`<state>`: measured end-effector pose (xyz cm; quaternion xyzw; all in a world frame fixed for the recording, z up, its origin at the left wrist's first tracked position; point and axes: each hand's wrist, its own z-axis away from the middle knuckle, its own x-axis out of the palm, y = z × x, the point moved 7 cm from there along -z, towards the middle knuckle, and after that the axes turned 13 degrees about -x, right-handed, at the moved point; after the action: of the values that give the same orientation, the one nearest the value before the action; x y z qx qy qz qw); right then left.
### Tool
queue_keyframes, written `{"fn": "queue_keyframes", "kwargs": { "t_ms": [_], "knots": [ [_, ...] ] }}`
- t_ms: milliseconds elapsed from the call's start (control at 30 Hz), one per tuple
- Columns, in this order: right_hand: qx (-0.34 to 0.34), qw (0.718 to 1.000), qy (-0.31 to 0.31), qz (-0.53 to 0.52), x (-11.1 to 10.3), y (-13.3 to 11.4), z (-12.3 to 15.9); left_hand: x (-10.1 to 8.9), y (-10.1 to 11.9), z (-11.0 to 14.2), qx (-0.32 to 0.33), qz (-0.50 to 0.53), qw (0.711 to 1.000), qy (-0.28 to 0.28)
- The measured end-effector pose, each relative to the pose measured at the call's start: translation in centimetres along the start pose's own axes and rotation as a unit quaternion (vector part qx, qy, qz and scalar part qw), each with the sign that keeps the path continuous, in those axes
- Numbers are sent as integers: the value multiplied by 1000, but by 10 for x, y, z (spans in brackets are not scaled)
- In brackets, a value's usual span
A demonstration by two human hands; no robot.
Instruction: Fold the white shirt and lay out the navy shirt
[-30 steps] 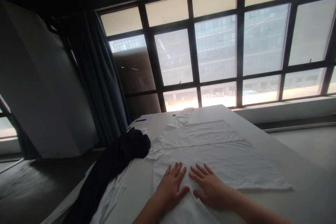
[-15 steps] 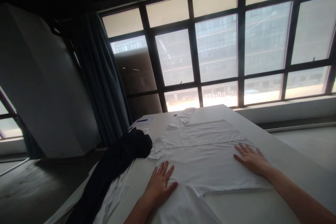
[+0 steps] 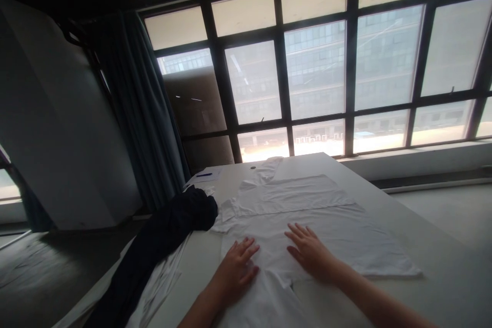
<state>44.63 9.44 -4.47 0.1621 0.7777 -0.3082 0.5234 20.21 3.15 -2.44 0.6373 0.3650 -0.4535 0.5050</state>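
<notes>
White shirt (image 3: 292,220) flat on table (image 3: 417,241), short of right edge (image 3: 448,241); left hand (image 3: 236,266), right hand (image 3: 309,252) open on it.

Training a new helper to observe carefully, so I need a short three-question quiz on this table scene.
1. True or false: the left hand and the right hand both rest on the white shirt.
2. Multiple choice: what colour is the bunched garment beside the shirt? A) white B) dark C) red
3. Short answer: what lies on the sheet of paper at the far end of the table?

Key: 1 true; 2 B; 3 a blue pen.
</notes>
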Motion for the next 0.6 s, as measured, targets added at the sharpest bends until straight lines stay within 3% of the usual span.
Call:
{"fn": "queue_keyframes", "kwargs": {
  "t_ms": [67,133,267,400,500,600],
  "knots": [
    [-28,998,-39,-32,13,-11,-3,10,7,3,-23,-28,998,-48],
    [-18,997,-62,-31,15,2,1,16,8,5,-52,-47,994,-79],
    [102,992,-68,29,-3,85,23,16,2,7,-83,-53,990,-105],
    [251,961,-39,106,-33,172,61,11,-2,7,-95,-47,988,-113],
    [291,947,-44,124,-48,202,80,4,-4,5,-108,-39,988,-102],
    [272,953,-65,118,-60,203,81,-9,-2,3,-115,-35,991,-63]
  ]
}}
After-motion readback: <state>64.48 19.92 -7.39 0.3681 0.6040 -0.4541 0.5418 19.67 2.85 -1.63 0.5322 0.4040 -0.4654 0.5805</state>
